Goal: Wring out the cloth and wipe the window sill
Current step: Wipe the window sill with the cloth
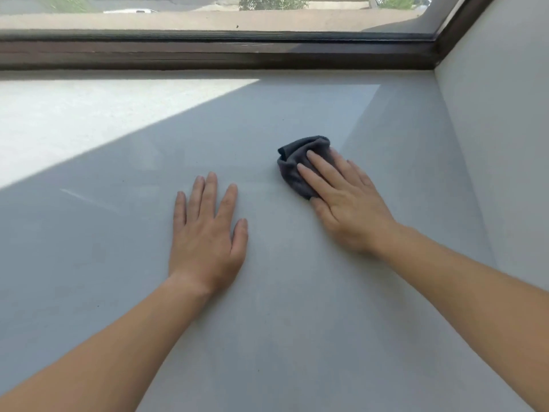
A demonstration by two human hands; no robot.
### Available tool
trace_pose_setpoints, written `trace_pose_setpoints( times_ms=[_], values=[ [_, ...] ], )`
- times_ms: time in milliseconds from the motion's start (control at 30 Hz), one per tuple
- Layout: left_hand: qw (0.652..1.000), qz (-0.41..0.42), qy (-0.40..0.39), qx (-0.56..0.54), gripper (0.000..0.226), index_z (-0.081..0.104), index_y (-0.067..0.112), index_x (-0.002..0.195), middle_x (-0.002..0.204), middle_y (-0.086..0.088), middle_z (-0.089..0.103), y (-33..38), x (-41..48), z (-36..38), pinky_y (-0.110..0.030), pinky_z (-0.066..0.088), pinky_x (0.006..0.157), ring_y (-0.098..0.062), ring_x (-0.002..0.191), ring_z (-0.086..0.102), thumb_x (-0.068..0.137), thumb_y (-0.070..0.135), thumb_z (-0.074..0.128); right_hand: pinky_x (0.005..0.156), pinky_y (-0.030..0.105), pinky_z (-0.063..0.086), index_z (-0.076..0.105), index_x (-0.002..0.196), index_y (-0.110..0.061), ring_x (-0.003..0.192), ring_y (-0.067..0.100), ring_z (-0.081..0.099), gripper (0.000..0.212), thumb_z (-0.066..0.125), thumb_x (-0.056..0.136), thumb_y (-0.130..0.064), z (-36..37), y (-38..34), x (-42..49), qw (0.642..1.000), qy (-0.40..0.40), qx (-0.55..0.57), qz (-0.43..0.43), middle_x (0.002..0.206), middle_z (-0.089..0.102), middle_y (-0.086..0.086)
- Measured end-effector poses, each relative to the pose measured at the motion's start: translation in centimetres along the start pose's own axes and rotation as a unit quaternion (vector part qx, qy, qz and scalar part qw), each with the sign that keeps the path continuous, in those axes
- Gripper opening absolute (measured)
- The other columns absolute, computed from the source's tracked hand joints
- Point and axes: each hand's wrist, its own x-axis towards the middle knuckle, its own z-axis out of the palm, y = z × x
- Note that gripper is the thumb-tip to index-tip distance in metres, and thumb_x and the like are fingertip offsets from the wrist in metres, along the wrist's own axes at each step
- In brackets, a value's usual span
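Note:
A small dark grey cloth (297, 157), bunched up, lies on the wide pale grey window sill (267, 307), right of centre. My right hand (344, 200) presses flat on the cloth with straight fingers, covering its near right part. My left hand (206, 233) rests palm down on the bare sill to the left of the cloth, fingers spread, touching nothing else.
A dark brown window frame (208, 55) runs along the back of the sill. A white side wall (499, 144) closes the sill on the right. Sunlight falls on the sill's far left part (74, 123); faint streaks show near it.

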Motion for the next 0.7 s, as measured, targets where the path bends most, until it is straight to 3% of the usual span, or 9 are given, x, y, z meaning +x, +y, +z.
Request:
trace_pose_setpoints(
  times_ms=[100,167,267,367,433,567,633,700],
  values=[
    [1.0,0.003,-0.008,0.005,0.069,0.023,0.021,0.157,0.168,-0.009,0.005,-0.1,0.2,-0.1,-0.045,-0.007,0.123,-0.021,0.155,-0.004,0.095,0.049,0.018,0.124,0.047,0.006,0.009,0.16,-0.034,0.155,0.021,-0.008,0.059,0.019,0.102,-0.043,-0.8,2.5,2.0,0.989,0.04,0.01,0.144,0.169,0.001,-0.007],
    [1.0,0.003,-0.009,0.005,0.069,0.022,0.021,0.158,0.168,-0.009,0.005,-0.2,0.1,0.0,-0.045,-0.008,0.123,-0.021,0.155,-0.005,0.094,0.049,0.018,0.125,0.045,0.0,0.008,0.16,-0.032,0.155,0.024,-0.008,0.059,0.023,0.104,-0.04,0.2,-0.2,0.7,0.983,0.057,0.016,0.175,0.169,0.0,-0.005],
    [1.0,0.004,-0.001,-0.008,0.07,0.023,0.021,0.157,0.168,-0.01,0.005,-0.1,0.0,0.0,-0.045,-0.008,0.123,-0.021,0.154,-0.005,0.094,0.05,0.02,0.124,0.046,0.004,0.02,0.159,-0.031,0.155,0.029,0.003,0.059,0.03,0.101,-0.039,2.7,-6.1,-5.9,0.995,0.069,0.012,0.065,0.168,0.013,-0.004],
    [1.0,0.009,0.002,-0.019,0.07,0.024,0.021,0.157,0.168,-0.009,0.005,-0.2,-0.2,0.0,-0.045,-0.008,0.123,-0.02,0.154,-0.005,0.094,0.052,0.024,0.125,0.043,0.003,0.022,0.159,-0.034,0.156,0.023,0.002,0.059,0.028,0.1,-0.041,3.3,-6.6,-10.1,1.0,0.012,0.008,-0.02,0.168,0.012,-0.009],
    [0.999,0.013,0.007,-0.03,0.069,0.029,0.022,0.155,0.167,-0.01,0.008,-0.3,-0.2,0.0,-0.046,-0.008,0.123,-0.021,0.154,-0.003,0.092,0.053,0.028,0.125,0.043,0.005,0.02,0.158,-0.036,0.155,0.02,0.0,0.06,0.024,0.099,-0.043,2.5,-4.2,-9.1,1.0,0.019,0.0,0.021,0.168,0.01,-0.011],
    [0.994,0.052,0.04,-0.088,0.055,0.052,0.019,0.137,0.155,-0.013,0.036,-0.5,-0.8,-0.4,-0.05,-0.001,0.123,-0.026,0.149,0.022,0.089,0.043,0.041,0.125,0.043,-0.001,0.007,0.16,-0.033,0.155,0.022,-0.009,0.058,0.024,0.104,-0.039,1.2,-1.9,-5.7,0.975,0.046,0.031,0.215,0.169,-0.001,-0.007],
    [0.989,0.076,0.063,-0.106,0.047,0.059,0.015,0.127,0.144,-0.013,0.048,-0.6,-1.8,-0.5,-0.051,0.004,0.123,-0.029,0.143,0.034,0.088,0.036,0.045,0.124,0.044,-0.002,0.009,0.16,-0.032,0.155,0.026,-0.007,0.059,0.024,0.103,-0.039,2.3,-4.7,-7.5,0.98,0.059,0.019,0.19,0.169,0.001,-0.004],
    [0.987,0.086,0.074,-0.116,0.043,0.061,0.014,0.124,0.141,-0.012,0.051,-0.2,-3.5,-0.6,-0.051,0.006,0.123,-0.029,0.141,0.038,0.088,0.032,0.046,0.124,0.044,0.0,0.016,0.16,-0.032,0.155,0.029,-0.001,0.061,0.026,0.1,-0.04,3.9,-8.2,-12.0,0.994,0.056,-0.003,0.098,0.169,0.007,-0.003]
  ],
)
